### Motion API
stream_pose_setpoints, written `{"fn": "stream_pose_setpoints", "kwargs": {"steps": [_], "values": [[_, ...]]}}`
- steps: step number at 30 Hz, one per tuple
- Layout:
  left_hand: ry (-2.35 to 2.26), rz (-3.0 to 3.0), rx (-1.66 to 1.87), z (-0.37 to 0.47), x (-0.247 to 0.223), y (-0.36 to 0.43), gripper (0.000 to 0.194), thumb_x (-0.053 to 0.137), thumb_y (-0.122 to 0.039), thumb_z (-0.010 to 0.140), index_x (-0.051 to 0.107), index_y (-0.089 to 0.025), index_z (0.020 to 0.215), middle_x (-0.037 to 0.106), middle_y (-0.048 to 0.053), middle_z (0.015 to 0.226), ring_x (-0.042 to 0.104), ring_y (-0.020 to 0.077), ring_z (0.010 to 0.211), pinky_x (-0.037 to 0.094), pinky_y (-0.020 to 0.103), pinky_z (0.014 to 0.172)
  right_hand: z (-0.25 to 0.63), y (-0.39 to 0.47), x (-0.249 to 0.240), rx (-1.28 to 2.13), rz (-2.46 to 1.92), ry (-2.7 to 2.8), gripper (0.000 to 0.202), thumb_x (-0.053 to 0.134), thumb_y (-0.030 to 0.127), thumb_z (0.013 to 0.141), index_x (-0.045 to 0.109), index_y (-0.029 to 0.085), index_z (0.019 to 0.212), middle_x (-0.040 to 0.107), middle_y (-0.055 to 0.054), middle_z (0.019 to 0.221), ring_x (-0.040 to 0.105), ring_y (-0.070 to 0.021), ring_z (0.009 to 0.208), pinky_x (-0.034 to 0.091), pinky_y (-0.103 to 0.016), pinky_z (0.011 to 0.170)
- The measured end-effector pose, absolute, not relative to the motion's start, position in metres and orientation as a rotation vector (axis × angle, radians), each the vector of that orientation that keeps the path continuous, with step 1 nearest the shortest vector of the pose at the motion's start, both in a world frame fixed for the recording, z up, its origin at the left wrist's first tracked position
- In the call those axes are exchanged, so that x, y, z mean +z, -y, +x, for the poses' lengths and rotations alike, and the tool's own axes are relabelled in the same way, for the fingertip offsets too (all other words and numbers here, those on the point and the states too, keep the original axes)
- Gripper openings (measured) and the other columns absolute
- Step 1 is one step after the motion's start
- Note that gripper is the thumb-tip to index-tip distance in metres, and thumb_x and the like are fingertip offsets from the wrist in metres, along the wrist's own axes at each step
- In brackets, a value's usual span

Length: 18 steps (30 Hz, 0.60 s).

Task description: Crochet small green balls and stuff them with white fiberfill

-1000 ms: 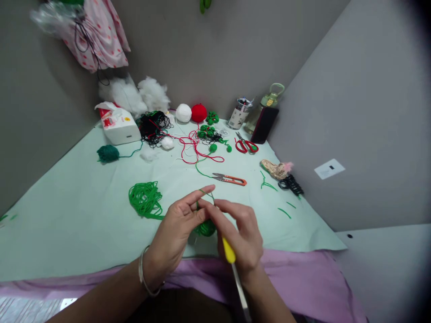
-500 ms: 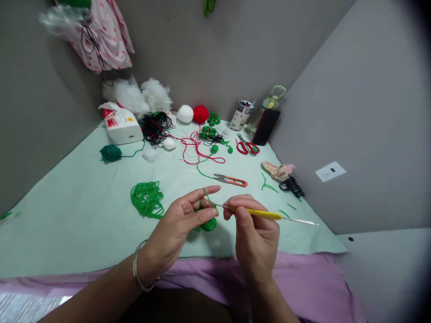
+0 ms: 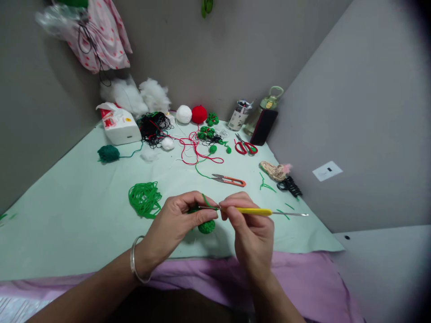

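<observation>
Just beyond the right hand (image 3: 255,231) lie orange snips (image 3: 232,181)

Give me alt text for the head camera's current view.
A left hand pinches green crochet work while the right hand holds a yellow-handled hook to it, above a pale green table cover scattered with yarn, scissors and white stuffing.

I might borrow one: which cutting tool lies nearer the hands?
The orange-handled snips; the red-handled scissors lie farther back, by the propped phone.
</observation>
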State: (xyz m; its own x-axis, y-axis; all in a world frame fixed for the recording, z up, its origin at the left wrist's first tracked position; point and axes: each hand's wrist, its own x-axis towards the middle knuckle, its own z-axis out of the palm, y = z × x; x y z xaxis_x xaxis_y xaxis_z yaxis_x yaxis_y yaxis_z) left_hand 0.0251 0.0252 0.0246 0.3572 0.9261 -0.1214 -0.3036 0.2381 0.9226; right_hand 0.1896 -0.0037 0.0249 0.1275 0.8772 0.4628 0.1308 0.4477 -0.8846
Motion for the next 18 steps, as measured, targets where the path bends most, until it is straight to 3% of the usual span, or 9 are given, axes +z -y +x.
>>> {"fn": "stream_pose_setpoints", "kwargs": {"steps": [3,6,9,11,14,18], "values": [[-0.796,1.063,1.013,0.02,0.034,-0.041,0.014,0.088,-0.028,0.079,0.079,-0.018,0.076,0.07,0.0,0.071,0.055,0.0127,0.065,0.042,0.025,0.062,0.201,-0.013,0.037,0.674,-0.952,1.594,0.011,0.068,0.024,0.098,0.078,0.025,0.101,0.073,-0.003,0.088,0.068,-0.0183,0.083,0.058,-0.033,0.074],[-0.729,0.981,1.027,0.011,0.047,-0.065,0.016,0.089,-0.028,0.079,0.077,-0.018,0.076,0.072,0.002,0.075,0.062,0.0141,0.071,0.048,0.024,0.068,0.231,-0.046,0.04,0.677,-1.116,1.865,0.027,0.07,0.031,0.097,0.071,0.024,0.123,0.074,-0.005,0.106,0.07,-0.0195,0.092,0.058,-0.034,0.08],[-0.624,0.765,1.055,-0.001,0.055,-0.087,0.008,0.085,-0.021,0.083,0.077,-0.018,0.083,0.078,0.005,0.094,0.072,0.0206,0.098,0.057,0.033,0.091,0.262,-0.079,0.03,0.393,-1.611,2.183,0.03,0.06,0.027,0.102,0.065,0.023,0.132,0.069,-0.01,0.122,0.069,-0.0211,0.101,0.056,-0.037,0.088],[-0.547,0.701,1.064,-0.008,0.055,-0.096,0.005,0.08,-0.021,0.089,0.077,-0.018,0.085,0.079,0.009,0.112,0.067,0.0269,0.122,0.053,0.048,0.108,0.275,-0.095,0.018,0.343,-1.729,2.223,0.027,0.064,0.017,0.096,0.069,0.017,0.123,0.07,-0.015,0.116,0.066,-0.0266,0.103,0.053,-0.041,0.091],[-0.426,0.709,1.054,-0.017,0.046,-0.1,0.013,0.078,-0.028,0.092,0.076,-0.02,0.082,0.074,0.009,0.135,0.052,0.0341,0.145,0.043,0.065,0.117,0.282,-0.107,0.001,0.328,-1.769,2.221,0.012,0.064,0.014,0.094,0.073,0.016,0.102,0.068,-0.016,0.104,0.063,-0.0283,0.097,0.05,-0.04,0.086],[-0.367,0.769,1.032,-0.021,0.036,-0.096,0.013,0.086,-0.031,0.084,0.078,-0.023,0.079,0.069,0.007,0.145,0.041,0.0395,0.154,0.043,0.068,0.117,0.283,-0.11,-0.006,0.373,-1.74,2.124,0.021,0.052,0.019,0.101,0.069,0.017,0.09,0.065,-0.013,0.093,0.061,-0.0247,0.089,0.048,-0.036,0.081]]}}
